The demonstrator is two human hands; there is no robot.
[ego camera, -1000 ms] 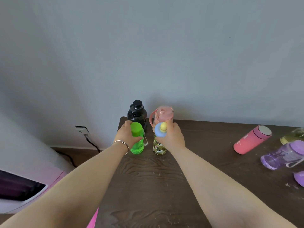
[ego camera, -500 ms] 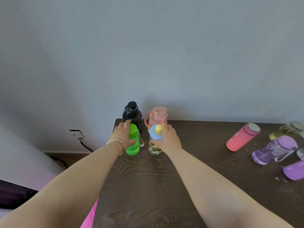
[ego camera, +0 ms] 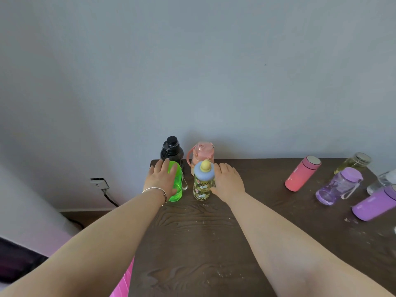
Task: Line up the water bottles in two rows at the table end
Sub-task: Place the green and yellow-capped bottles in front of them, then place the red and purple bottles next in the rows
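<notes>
Four water bottles stand upright in a two-by-two block at the left end of the dark wood-grain table, against the grey wall; the back pair comprises the black bottle at the corner and the pink handled bottle just beside it; the front pair comprises the green bottle and the patterned bottle with the blue cap and yellow knob. The left hand lies against the left side of the green bottle with fingers extended and spread, palm in contact, not wrapped around it; a thin bracelet sits on that wrist. The right hand lies against the right side of the patterned bottle, fingers likewise extended and not closed round it. Well apart, toward the right end of the table, the remaining bottles lie on their sides: a coral-pink flask, a clear bottle with a metal lid, a translucent purple bottle with a strap, an opaque purple bottle, and a clear bottle cut off by the frame edge. A wall socket with a dark cable is visible below the table's left edge.
</notes>
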